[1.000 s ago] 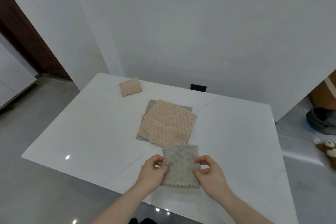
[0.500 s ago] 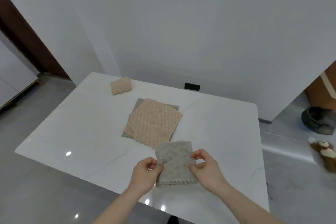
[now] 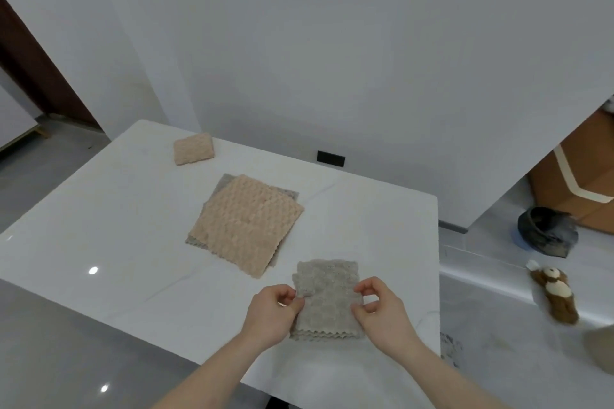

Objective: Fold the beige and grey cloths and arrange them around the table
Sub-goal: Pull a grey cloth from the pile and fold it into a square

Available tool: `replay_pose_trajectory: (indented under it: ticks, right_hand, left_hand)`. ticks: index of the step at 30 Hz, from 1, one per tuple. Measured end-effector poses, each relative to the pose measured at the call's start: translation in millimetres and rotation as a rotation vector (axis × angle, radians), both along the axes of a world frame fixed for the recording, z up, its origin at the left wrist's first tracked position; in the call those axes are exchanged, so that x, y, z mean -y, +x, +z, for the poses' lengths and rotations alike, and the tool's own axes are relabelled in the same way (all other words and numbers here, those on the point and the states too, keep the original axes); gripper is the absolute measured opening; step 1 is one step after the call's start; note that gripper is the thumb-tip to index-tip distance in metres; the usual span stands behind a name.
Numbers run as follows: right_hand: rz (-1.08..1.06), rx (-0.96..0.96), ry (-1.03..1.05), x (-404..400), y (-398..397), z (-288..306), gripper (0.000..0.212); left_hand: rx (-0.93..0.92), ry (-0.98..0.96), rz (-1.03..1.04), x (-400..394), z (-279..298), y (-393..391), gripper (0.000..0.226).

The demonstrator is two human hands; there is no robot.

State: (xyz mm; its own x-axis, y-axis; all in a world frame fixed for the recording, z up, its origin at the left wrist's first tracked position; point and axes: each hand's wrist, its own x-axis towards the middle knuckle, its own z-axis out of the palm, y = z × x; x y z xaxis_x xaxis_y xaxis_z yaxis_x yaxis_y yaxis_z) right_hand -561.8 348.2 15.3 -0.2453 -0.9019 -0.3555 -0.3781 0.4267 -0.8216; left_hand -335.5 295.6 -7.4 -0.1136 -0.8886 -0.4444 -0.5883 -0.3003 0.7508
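Fingers of your left hand (image 3: pixel 270 310) and right hand (image 3: pixel 382 312) still pinch the folded grey cloth (image 3: pixel 327 299) by its side edges, near worktop (image 3: pixel 116 242) edge; fold unchanged, placement pending.

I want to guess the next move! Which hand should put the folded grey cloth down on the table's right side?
Probably the right hand. Both hands pinch the folded grey cloth, but the right one is already nearer the table's right edge; the left hand would have to cross over.
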Motion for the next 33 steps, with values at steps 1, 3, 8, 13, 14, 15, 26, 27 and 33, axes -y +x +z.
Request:
replay_pose_trajectory:
  ticks: [1, 3, 8, 13, 14, 15, 26, 27, 33]
  right_hand:
    - [0.015, -0.004, -0.004, 0, -10, 0, 0.021]
    - [0.049, 0.002, -0.002, 0, -32, -1, 0.021]
    - [0.142, 0.001, 0.016, -6, -108, -7, 0.022]
    - [0.266, -0.057, 0.048, -5, -164, -13, 0.021]
    - [0.289, -0.061, 0.044, -4, -169, -14, 0.021]
    - [0.313, -0.057, 0.038, -2, -172, -13, 0.021]
    - [0.424, 0.002, 0.038, 16, -163, -7, 0.023]
    - [0.428, -0.009, 0.042, 18, -166, -6, 0.024]
    - [0.438, -0.075, 0.029, 42, -185, -10, 0.027]
  left_hand:
    - [0.008, -0.004, 0.012, -2, 0, -10, 0.017]
    - [0.025, -0.011, 0.051, -8, -1, -31, 0.017]
    - [0.015, 0.018, 0.192, -34, -6, -101, 0.020]
    - [0.020, -0.006, 0.282, -70, -6, -158, 0.021]
    - [0.020, -0.012, 0.297, -76, -6, -164, 0.021]
    - [0.018, -0.014, 0.315, -81, -5, -168, 0.022]
    - [0.055, -0.007, 0.348, -74, -8, -158, 0.014]
    - [0.048, -0.007, 0.351, -72, -10, -161, 0.015]
    - [0.037, -0.025, 0.368, -56, -18, -183, 0.017]
